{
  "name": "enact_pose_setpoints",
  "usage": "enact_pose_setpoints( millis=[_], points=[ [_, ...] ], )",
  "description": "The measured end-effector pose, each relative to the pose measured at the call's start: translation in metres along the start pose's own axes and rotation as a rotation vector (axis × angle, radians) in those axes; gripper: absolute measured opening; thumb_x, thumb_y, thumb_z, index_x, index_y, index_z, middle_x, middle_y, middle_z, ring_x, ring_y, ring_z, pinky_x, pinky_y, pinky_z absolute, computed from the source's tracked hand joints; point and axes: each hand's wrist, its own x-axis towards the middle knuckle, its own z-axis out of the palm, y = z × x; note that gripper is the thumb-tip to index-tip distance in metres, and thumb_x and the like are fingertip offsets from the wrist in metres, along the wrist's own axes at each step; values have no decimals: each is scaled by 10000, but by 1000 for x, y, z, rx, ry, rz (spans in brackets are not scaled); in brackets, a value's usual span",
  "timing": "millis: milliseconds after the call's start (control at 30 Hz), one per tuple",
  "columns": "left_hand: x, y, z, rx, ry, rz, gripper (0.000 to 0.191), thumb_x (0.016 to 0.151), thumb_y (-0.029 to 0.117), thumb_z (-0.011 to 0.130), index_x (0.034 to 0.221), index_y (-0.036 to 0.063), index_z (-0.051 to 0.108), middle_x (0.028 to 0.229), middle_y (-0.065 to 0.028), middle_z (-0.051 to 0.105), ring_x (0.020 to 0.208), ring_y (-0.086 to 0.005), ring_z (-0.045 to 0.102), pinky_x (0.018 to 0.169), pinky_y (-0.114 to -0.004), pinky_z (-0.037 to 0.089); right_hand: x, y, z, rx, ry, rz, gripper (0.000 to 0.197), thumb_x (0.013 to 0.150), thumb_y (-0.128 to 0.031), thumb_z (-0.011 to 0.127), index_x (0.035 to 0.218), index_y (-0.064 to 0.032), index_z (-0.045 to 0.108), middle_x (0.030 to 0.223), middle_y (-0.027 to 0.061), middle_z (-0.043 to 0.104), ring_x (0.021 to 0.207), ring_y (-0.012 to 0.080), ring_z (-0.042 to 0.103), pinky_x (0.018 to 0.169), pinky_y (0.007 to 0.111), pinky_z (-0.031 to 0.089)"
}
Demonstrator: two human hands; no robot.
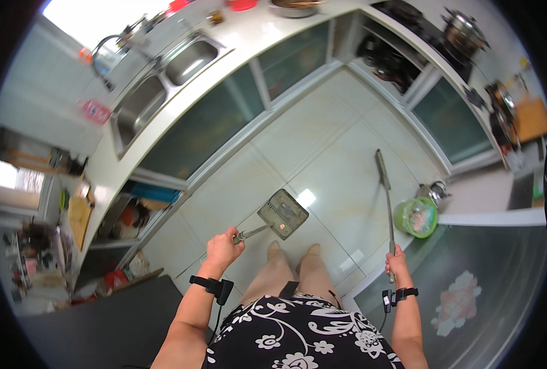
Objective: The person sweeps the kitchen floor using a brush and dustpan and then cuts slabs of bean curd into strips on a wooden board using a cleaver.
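Observation:
My left hand (223,249) is closed around the handle of a long-handled dustpan (282,205). Its grey, worn pan is in front of my feet, close to the tiled floor (329,143), and a small reddish spot shows near where the handle joins. In my right hand (397,262) is the grip of a long-handled broom (390,217), which extends away from me. The narrow broom head (382,168) is at the far end, seen edge-on; whether it touches the floor I cannot tell.
A green waste bin (400,220) with a plastic liner and a metal kettle (437,193) stand right of the broom. Glass-fronted cabinets (209,133) line two sides below a white counter with a double sink (140,108). A glass door panel (407,318) is at my right.

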Motion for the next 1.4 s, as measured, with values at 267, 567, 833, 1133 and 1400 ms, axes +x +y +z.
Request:
enact_pose_setpoints(
  millis=[267,567,833,1133,1400],
  points=[
    [-68,-156,-2,-138,185,-496,310,723,315,696,943,113,613,757,-155,674,797,-365,651,700,-462,508,8,-48,140,-301,-105,-113,620,863,-39,470,1449,-184,328,599,28,470,411,137,462,350,309,390],
    [-93,-264,-7,-151,201,-644,339,731,301,696,994,101,623,806,-169,686,818,-377,659,742,-454,517,-67,-46,286,-1404,-492,-515,664,878,-170,495,1493,-78,264,1049,288,645,982,468,601,874,484,487],
    [-91,-297,-7,-203,262,-587,315,730,319,695,959,111,632,808,-156,685,822,-378,650,731,-460,513,-179,-124,225,-1182,-767,-291,660,891,-234,629,1491,-217,354,679,16,542,557,110,494,569,286,466],
    [19,-194,-37,-201,219,-261,289,741,296,724,967,131,654,736,-123,684,751,-348,669,692,-445,525,-146,-106,158,-657,-347,-211,641,909,-195,616,1491,-155,350,624,-1,538,491,101,503,477,276,429],
    [210,-26,-68,-123,219,22,313,753,301,711,1006,136,630,720,-116,686,747,-341,672,672,-453,528,29,-179,88,-258,-40,-267,623,900,-131,546,1482,-99,327,614,51,564,465,157,555,436,328,465]
  ],
)
